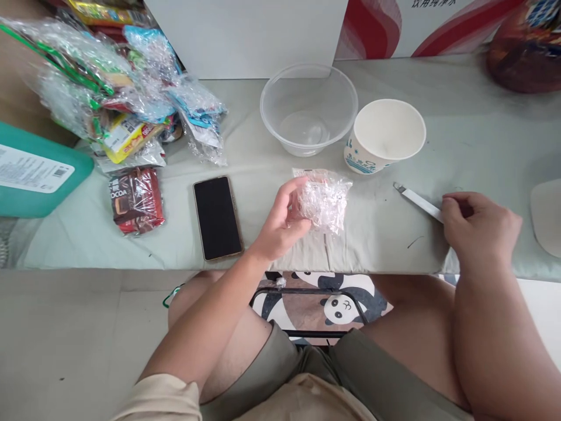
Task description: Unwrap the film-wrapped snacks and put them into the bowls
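Note:
My left hand (289, 219) is curled round the left side of a crinkled clear plastic packet (326, 202) with something pinkish inside, resting on the cloth-covered table. The packet's contents are hard to make out. Over to the right, my right hand (480, 228) pinches the near end of a slim white tool with a metal tip (419, 202); its tip points up and left. Behind the packet stand a clear plastic bowl (309, 143) and, to its right, a white paper tub (370, 146) with blue print. Both look empty.
Left of my left hand lies a black phone (218, 218), then a cocoa snack packet (137, 202). Wrapped snacks (131, 93) are heaped at back left, near a green container (39, 175). White boxes (249, 38) line the back; a reddish bottle (528, 52) stands back right.

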A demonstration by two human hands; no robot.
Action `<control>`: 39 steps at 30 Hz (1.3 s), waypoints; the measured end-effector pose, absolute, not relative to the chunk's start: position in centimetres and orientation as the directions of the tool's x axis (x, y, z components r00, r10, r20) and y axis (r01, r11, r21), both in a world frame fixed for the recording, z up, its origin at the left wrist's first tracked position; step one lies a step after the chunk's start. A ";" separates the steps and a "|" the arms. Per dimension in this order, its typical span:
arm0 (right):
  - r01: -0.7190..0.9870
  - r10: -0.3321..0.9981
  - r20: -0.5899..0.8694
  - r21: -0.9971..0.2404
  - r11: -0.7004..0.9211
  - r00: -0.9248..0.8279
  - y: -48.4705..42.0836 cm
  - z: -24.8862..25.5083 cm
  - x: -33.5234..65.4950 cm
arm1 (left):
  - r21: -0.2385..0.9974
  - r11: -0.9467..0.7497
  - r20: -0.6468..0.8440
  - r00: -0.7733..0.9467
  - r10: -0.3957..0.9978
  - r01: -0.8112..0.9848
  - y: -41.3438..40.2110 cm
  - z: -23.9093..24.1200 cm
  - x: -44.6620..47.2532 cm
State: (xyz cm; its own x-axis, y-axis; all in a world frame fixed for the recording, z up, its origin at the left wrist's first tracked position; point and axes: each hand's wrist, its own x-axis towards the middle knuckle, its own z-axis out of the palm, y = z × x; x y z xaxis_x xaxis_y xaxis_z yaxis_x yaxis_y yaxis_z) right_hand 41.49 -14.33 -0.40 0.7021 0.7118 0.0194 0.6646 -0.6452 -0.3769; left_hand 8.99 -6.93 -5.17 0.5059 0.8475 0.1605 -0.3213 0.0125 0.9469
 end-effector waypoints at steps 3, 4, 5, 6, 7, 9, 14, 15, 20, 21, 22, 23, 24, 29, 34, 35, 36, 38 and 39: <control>0.843 0.792 0.328 -0.362 -0.399 0.516 -14.4 -1.1 40.9 | 0.961 0.010 0.149 0.553 0.820 -0.275 -7.3 -5.3 9.1; 0.900 0.821 0.425 -0.372 -0.225 0.381 -14.4 -1.3 40.2 | 0.967 0.023 0.129 0.569 0.812 -0.253 -7.5 -5.2 9.2; 0.925 0.833 0.506 -0.380 -0.017 0.223 -14.4 -1.4 39.1 | 0.973 0.043 0.102 0.585 0.804 -0.228 -7.6 -5.1 9.2; 0.901 0.845 0.533 -0.390 0.189 0.054 -14.4 -1.5 37.9 | 0.978 0.067 0.068 0.600 0.797 -0.200 -7.7 -4.8 9.3; 0.841 0.831 0.549 -0.405 0.358 -0.090 -14.3 -1.6 36.5 | 0.981 0.094 0.032 0.616 0.787 -0.171 -7.8 -4.6 9.3; 0.729 0.800 0.535 -0.429 0.534 -0.271 -14.1 -1.5 33.8 | 0.983 0.140 -0.031 0.642 0.766 -0.119 -7.9 -4.2 9.4; 0.637 0.836 0.509 -0.579 0.509 -0.205 -13.7 -0.6 31.2 | 0.985 0.167 -0.098 0.652 0.752 -0.045 -7.7 -3.8 9.1; 0.635 0.861 0.490 -0.624 0.455 -0.136 -13.7 -0.4 31.4 | 0.986 0.162 -0.100 0.653 0.751 -0.034 -7.6 -3.8 9.1; 0.512 0.913 0.252 -0.857 0.058 0.320 -13.3 0.0 32.7 | 0.987 0.160 -0.107 0.706 0.700 -0.010 -6.9 -3.7 8.8; 0.429 0.902 0.196 -0.903 0.014 0.384 -13.1 -0.1 32.8 | 0.985 0.170 -0.115 0.714 0.691 -0.005 -6.7 -3.6 8.7; 0.343 0.892 0.151 -0.939 -0.005 0.427 -12.9 -0.2 32.9 | 0.984 0.179 -0.125 0.718 0.685 0.001 -6.5 -3.5 8.6; 0.266 0.884 0.118 -0.964 -0.008 0.453 -12.6 -0.4 32.9 | 0.982 0.188 -0.135 0.720 0.680 0.007 -6.4 -3.4 8.6; 0.212 0.877 0.098 -0.977 -0.005 0.470 -12.3 -0.5 32.8 | 0.980 0.199 -0.145 0.719 0.679 0.010 -6.3 -3.4 8.6; 0.232 0.837 0.174 -0.971 0.058 0.519 -11.3 -0.5 31.6 | 0.943 0.325 -0.193 0.664 0.723 -0.079 -6.1 -3.5 8.9; 0.260 0.926 0.283 -0.941 0.218 0.249 -10.7 0.0 29.7 | 0.828 0.510 -0.193 0.737 0.648 -0.231 -5.8 -2.9 9.5; 0.290 0.938 0.281 -0.932 0.216 0.203 -10.3 0.2 29.2 | 0.800 0.541 -0.199 0.736 0.648 -0.260 -5.7 -2.7 9.6; 0.329 0.944 0.283 -0.919 0.216 0.171 -9.9 0.3 28.8 | 0.771 0.568 -0.212 0.723 0.657 -0.290 -5.7 -2.5 9.7; 0.417 0.933 0.327 -0.876 0.241 0.148 -9.1 0.5 27.9 | 0.722 0.606 -0.259 0.683 0.683 -0.332 -5.6 -2.3 9.8; 0.462 0.915 0.368 -0.848 0.258 0.164 -8.9 0.6 27.6 | 0.706 0.613 -0.279 0.656 0.701 -0.355 -5.5 -2.2 9.9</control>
